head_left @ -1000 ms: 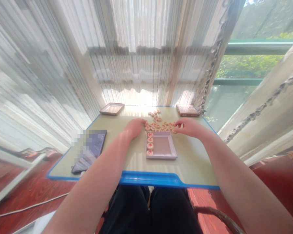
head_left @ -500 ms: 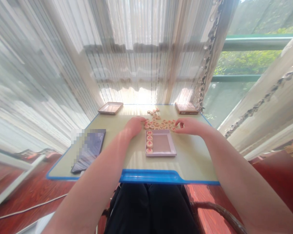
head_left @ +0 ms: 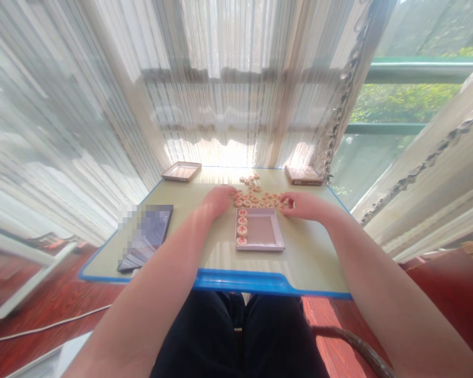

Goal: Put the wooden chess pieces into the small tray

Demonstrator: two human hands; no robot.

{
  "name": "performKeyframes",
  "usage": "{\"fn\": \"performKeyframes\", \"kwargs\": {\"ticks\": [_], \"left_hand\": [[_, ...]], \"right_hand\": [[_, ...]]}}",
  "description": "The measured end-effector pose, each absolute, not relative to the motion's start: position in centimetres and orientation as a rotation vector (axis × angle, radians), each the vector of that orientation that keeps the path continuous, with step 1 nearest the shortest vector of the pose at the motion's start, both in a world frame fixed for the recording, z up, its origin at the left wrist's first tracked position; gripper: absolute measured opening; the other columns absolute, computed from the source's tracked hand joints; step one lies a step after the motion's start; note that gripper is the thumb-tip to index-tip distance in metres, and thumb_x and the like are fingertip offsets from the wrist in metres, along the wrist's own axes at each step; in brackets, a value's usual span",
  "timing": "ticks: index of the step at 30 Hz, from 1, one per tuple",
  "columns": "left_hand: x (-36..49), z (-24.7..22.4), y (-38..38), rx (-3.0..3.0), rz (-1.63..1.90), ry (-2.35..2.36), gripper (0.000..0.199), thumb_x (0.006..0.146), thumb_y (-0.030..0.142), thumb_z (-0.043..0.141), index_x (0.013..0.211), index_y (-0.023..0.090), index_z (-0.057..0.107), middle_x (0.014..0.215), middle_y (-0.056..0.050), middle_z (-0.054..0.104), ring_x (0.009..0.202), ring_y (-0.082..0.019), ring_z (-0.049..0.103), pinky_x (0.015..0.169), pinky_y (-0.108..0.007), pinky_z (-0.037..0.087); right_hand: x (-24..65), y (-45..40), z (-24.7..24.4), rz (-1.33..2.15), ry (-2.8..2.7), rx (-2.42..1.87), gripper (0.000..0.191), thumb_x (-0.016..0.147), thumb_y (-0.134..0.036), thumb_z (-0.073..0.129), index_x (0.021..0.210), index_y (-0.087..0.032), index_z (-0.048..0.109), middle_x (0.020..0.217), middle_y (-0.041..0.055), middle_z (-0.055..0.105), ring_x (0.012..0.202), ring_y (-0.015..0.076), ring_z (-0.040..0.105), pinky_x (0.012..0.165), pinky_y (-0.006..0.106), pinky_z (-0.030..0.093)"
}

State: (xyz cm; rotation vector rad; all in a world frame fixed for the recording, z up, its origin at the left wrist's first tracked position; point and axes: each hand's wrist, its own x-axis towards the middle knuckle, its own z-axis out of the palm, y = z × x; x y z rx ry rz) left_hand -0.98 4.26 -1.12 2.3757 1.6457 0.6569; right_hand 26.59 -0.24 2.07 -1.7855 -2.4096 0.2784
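Several round wooden xiangqi pieces [head_left: 254,200] with red and dark characters lie in a loose cluster on the table. My left hand [head_left: 219,200] rests at the cluster's left edge, its fingers stretched towards the pieces; the fingertips are partly hidden. On the right edge, my right hand [head_left: 299,205] has thumb and fingers curled around a red-marked xiangqi piece [head_left: 283,207]. Between my forearms sits a shallow white box [head_left: 279,231]. A column of red-marked pieces [head_left: 242,230] lies face up along its left wall.
A tablet-like dark device [head_left: 152,236], partly pixelated, lies on the left of the table [head_left: 205,257]. An open shallow lid [head_left: 181,171] stands at the far left corner, a flat closed box [head_left: 303,175] at the far right. A blue tray edge [head_left: 242,281] borders the front.
The view has shifted slightly. My right hand's fingers are curled a little more around the piece at the right edge. My left hand stays by the cluster, and the boxed column looks the same.
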Motion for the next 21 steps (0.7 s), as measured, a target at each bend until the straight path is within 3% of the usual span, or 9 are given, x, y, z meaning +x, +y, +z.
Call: {"fn": "performKeyframes", "kwargs": {"ticks": [12,21], "left_hand": [[-1.11,-1.07,4.54,2.373,0.661,1.761,0.054,0.069,0.000,0.039,0.111,0.021,0.066,0.121,-0.003,0.063,0.110,-0.020,0.057,0.100,-0.030,0.042],[-1.34,-0.83,4.58,2.350,0.465,1.802,0.049,0.071,0.004,0.041,0.110,0.021,0.067,0.119,-0.004,0.064,0.111,-0.021,0.057,0.101,-0.030,0.040]], "right_hand": [[26.37,-0.47,2.40,0.241,-2.455,-1.814,0.018,0.074,-0.036,0.056,0.082,-0.021,0.063,0.081,0.0024,0.067,0.073,0.0174,0.059,0.060,0.025,0.037],[26.22,-0.55,2.70,0.188,-2.433,-1.809,0.017,0.072,-0.032,0.058,0.084,-0.021,0.064,0.079,0.0027,0.067,0.072,0.0171,0.059,0.059,0.024,0.036]]}}
